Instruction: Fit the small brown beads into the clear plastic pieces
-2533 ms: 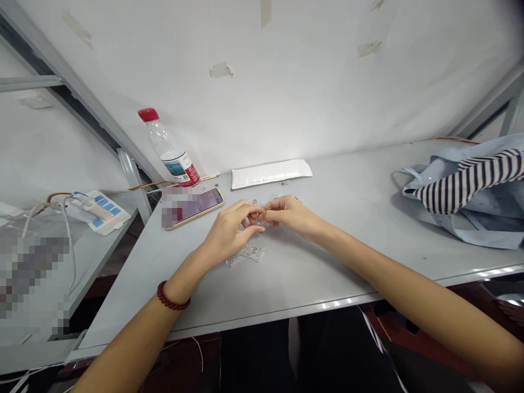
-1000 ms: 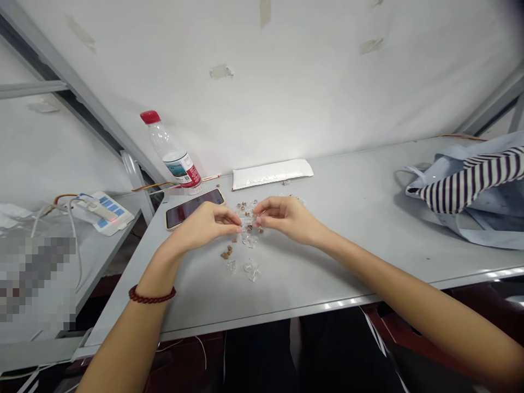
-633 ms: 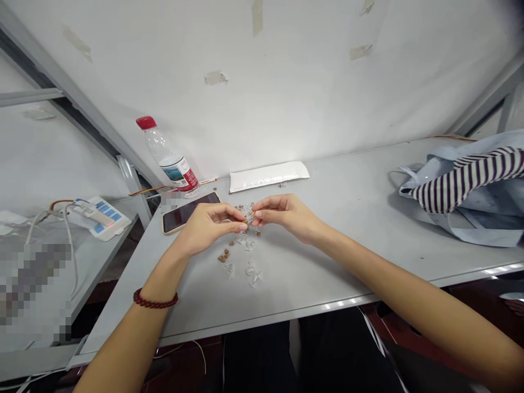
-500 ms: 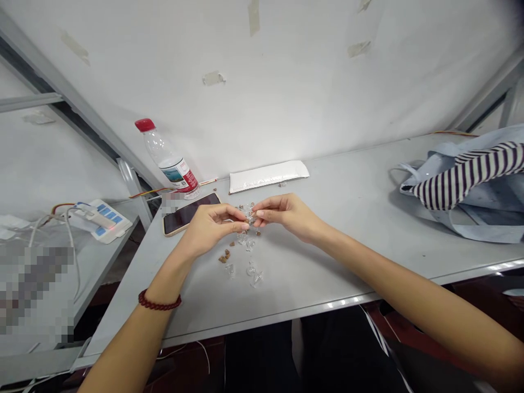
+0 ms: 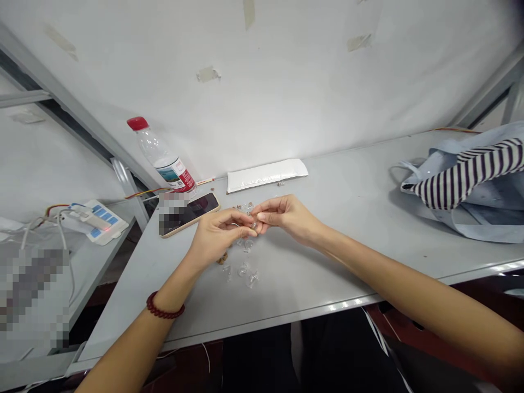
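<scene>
My left hand (image 5: 219, 234) and my right hand (image 5: 286, 217) meet above the table, fingertips pinched together. Between them is a small clear plastic piece (image 5: 254, 225), mostly covered by the fingers; its exact kind is too small to make out. Several similar clear pieces (image 5: 252, 279) lie on the table below the hands, and more clear bits (image 5: 246, 208) show just behind the fingertips. Small brown lumps (image 5: 223, 258) sit beside my left hand, partly hidden by it.
A phone (image 5: 190, 214) lies left of the hands, with a red-capped bottle (image 5: 170, 164) standing behind it. Along the wall rests a white packet (image 5: 266, 176). A blue bag with striped lining (image 5: 470, 185) is at the right. Farther left sits a power strip (image 5: 102, 221).
My left hand has shifted slightly right and turned, now covering part of the brown lumps. The fingertips of both hands have come closer together around the clear piece. The view has tilted slightly.
</scene>
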